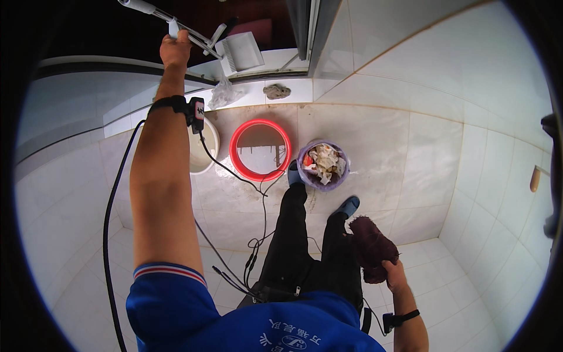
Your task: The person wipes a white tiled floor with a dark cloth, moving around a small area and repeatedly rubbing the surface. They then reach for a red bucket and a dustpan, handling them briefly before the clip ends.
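Note:
Stretched far out at the upper left, my left hand (176,49) is closed around a white grip on metal poles (200,42). A white dustpan (244,52) with a toothed comb edge is at the poles' lower end, over the sill. Beside it is a white and dark part (215,37), possibly a broom head, partly lost in shadow. Low on the right, my right hand (394,273) grips one end of a folded maroon cloth (374,251) with frayed edges. This cloth hangs beside my right leg, above the tiled floor.
A red basin (233,152) of murky water stands by a cream basin (213,132) half hidden behind my arm. A lined waste bin (324,187) full of crumpled paper touches my foot. On the ledge lie a transparent bag (224,93) and a grey rag (277,91). Cables (264,211) trail from my wrist.

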Tool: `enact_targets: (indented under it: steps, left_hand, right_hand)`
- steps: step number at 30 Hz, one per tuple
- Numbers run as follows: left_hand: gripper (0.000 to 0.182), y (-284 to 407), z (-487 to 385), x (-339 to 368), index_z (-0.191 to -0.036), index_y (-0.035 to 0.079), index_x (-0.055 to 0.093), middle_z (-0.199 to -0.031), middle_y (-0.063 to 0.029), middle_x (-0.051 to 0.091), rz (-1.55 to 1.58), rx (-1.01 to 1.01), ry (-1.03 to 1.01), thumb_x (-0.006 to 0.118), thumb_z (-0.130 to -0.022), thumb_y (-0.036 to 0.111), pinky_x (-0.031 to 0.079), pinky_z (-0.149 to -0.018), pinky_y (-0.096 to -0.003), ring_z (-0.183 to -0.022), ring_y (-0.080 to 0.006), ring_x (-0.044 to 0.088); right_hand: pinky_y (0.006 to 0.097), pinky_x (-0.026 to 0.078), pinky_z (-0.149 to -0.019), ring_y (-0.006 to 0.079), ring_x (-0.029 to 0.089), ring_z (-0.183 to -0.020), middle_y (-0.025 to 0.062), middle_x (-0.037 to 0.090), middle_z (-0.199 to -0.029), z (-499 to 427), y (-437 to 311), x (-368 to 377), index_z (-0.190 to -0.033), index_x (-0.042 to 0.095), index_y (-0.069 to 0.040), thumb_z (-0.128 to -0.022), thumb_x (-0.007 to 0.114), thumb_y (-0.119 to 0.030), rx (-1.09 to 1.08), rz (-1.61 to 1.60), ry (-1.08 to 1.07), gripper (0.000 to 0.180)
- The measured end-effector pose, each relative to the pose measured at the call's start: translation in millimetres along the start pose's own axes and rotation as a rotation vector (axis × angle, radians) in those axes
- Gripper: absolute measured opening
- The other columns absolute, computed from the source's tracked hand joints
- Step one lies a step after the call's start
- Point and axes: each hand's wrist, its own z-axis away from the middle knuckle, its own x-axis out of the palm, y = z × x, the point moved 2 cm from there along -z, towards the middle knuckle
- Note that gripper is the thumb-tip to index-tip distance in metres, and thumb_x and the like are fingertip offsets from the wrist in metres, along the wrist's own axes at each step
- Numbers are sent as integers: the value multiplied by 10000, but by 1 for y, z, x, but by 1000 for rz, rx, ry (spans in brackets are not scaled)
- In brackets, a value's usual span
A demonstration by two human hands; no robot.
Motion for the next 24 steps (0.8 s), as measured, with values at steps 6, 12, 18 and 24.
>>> enact_targets:
  steps: [6, 12, 18, 24]
  left_hand:
    - [470, -22, -50, -23, -1015, 4, 689, -871, -140, 770, -25, -70, -146, 674, -967, 471, 597, -785, -380, -786, -269, 755]
    - [693, -26, -95, -53, -1454, 50, 595, -1312, -256, 719, -607, 122, -78, 535, -1032, 597, 537, -1076, -496, -1248, -425, 682]
    - [545, -85, -150, -60, -1296, 74, 648, -1244, -254, 714, -651, 254, 7, 495, -1070, 545, 562, -1011, -521, -1160, -400, 713]
    - [476, -99, -200, -61, -1345, 111, 655, -1301, -205, 700, -797, 362, -39, 507, -1091, 486, 564, -1021, -521, -1160, -395, 705]
  right_hand:
    - [378, 540, -1055, 253, 687, -1182, 146, 701, -1337, 3, -24, 26, -1430, 588, 41, -929, 638, -66, 1, 44, -27, 515]
    - [374, 534, -1055, 246, 684, -1171, 135, 701, -1328, 8, -44, 44, -1432, 585, 43, -920, 642, -77, 1, 89, -27, 528]
    - [369, 550, -1022, 235, 688, -1142, 132, 706, -1291, 13, -66, 62, -1413, 591, 50, -918, 649, -81, 19, 175, -13, 515]
    - [368, 555, -1013, 233, 687, -1140, 135, 707, -1284, 7, -74, 78, -1409, 592, 52, -910, 649, -85, 18, 182, -41, 521]
